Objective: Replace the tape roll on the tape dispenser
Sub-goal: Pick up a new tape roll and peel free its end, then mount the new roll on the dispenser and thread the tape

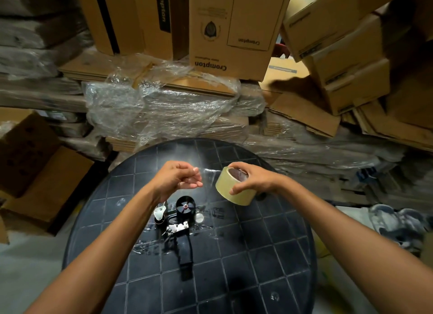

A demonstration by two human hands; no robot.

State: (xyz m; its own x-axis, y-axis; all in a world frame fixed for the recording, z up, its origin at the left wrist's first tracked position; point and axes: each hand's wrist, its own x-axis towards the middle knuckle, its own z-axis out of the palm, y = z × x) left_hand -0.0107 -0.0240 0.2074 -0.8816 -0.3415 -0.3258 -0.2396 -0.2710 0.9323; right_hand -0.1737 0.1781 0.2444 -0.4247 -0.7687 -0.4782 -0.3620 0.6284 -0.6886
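My right hand (254, 179) grips a roll of clear tape (230, 188) above the far part of a round black table (269, 255). A strip of tape (209, 174) runs from the roll leftward to my left hand (178, 179), whose fingers pinch its free end. Below the hands the black tape dispenser (184, 234) lies flat on the table. Its handle points toward me and its empty black spool hub (185, 204) faces up. A small white part (159, 212) sits by the dispenser's left side.
Stacked cardboard boxes (234, 32) and flattened cartons wrapped in clear plastic (164, 107) rise just behind the table. More boxes (35, 163) stand at the left, and plastic-wrapped bundles lie at the right. Bits of clear film lie on the table beside the dispenser.
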